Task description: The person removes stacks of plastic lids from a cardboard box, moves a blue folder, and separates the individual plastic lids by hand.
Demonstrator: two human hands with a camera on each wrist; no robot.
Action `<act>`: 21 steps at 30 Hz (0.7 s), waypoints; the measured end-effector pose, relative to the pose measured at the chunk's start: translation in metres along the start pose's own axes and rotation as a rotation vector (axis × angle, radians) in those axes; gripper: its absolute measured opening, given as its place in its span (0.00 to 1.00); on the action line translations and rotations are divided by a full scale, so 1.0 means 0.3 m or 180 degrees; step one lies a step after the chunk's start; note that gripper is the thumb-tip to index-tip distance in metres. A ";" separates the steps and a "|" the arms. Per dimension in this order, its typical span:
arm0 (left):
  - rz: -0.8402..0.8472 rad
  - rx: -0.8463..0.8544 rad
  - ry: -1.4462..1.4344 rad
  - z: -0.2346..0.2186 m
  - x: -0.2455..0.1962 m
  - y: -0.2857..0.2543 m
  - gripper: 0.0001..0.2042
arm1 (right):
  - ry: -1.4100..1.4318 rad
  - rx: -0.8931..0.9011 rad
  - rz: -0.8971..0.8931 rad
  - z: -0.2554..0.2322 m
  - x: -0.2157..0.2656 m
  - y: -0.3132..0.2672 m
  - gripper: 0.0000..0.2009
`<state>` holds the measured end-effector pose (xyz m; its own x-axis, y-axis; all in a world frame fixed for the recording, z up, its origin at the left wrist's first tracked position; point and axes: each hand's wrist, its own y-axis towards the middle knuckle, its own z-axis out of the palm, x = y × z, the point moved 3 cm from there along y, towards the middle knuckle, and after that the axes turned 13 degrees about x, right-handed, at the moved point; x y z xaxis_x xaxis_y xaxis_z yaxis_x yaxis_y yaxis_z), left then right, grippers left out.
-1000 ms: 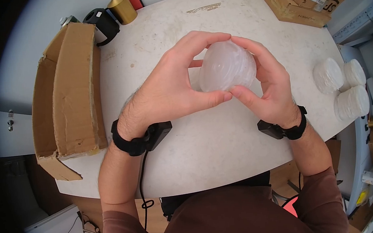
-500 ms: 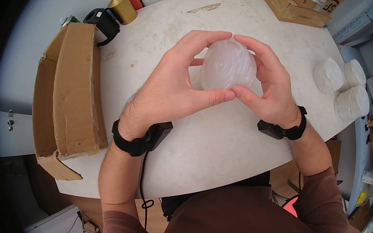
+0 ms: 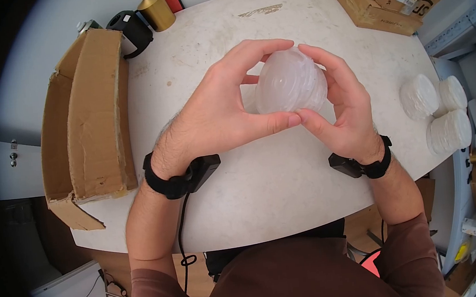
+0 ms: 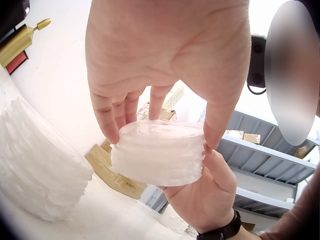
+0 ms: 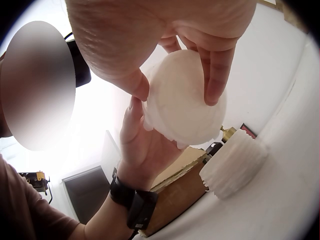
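Between both hands, up off the table, is a round, squat, whitish bundle (image 3: 291, 83) that looks wrapped in layers of clear film. My left hand (image 3: 217, 107) grips its left side, thumb at the near edge and fingers at the far edge. From the right, my right hand (image 3: 345, 101) holds it the same way, the two thumb tips meeting at the near edge. In the left wrist view the bundle's side (image 4: 157, 160) shows wavy, ridged film. The right wrist view shows its smooth pale end (image 5: 187, 95). Another ridged white bundle (image 5: 235, 165) stands on the table below.
Three similar white bundles (image 3: 448, 131) stand at the table's right edge. A long open cardboard box (image 3: 91, 117) lies along the left. At the back left are a black cylinder (image 3: 131, 35) and a brass-coloured container (image 3: 156, 13); taped cartons (image 3: 384, 0) sit at the back right.
The bundle has turned a little in the hands, so the ridges on its side show differently. Both hands stay in nearly the same place, with slight finger shifts.
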<state>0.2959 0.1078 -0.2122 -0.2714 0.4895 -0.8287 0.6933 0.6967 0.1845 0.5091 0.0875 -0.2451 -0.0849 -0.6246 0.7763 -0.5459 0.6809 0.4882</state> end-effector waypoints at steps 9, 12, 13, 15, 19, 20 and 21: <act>-0.0111 0.0091 -0.0021 0.005 0.010 0.003 0.43 | -0.0080 0.0100 0.0082 -0.001 -0.009 0.000 0.37; -0.0119 0.0101 -0.0001 0.013 0.020 0.003 0.43 | -0.0087 0.0140 0.0144 -0.001 -0.011 0.003 0.37; -0.0134 0.0105 0.0017 0.016 0.022 0.004 0.43 | -0.0088 0.0162 0.0189 -0.001 -0.011 0.004 0.37; -0.0142 0.0113 0.0036 0.017 0.027 0.004 0.43 | -0.0081 0.0174 0.0227 -0.001 -0.009 0.003 0.37; -0.0150 0.0148 0.0097 0.013 0.021 0.004 0.43 | -0.0096 0.0165 0.0244 0.002 -0.005 0.003 0.37; -0.0149 0.0147 0.0097 0.012 0.021 0.004 0.43 | -0.0096 0.0165 0.0244 0.001 -0.005 0.004 0.37; -0.0148 0.0148 0.0091 0.012 0.021 0.004 0.43 | -0.0110 0.0172 0.0249 0.000 -0.005 0.004 0.37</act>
<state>0.2974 0.1099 -0.2192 -0.3225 0.4725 -0.8202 0.7095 0.6942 0.1210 0.5085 0.0893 -0.2457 -0.1574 -0.5837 0.7965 -0.5806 0.7071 0.4035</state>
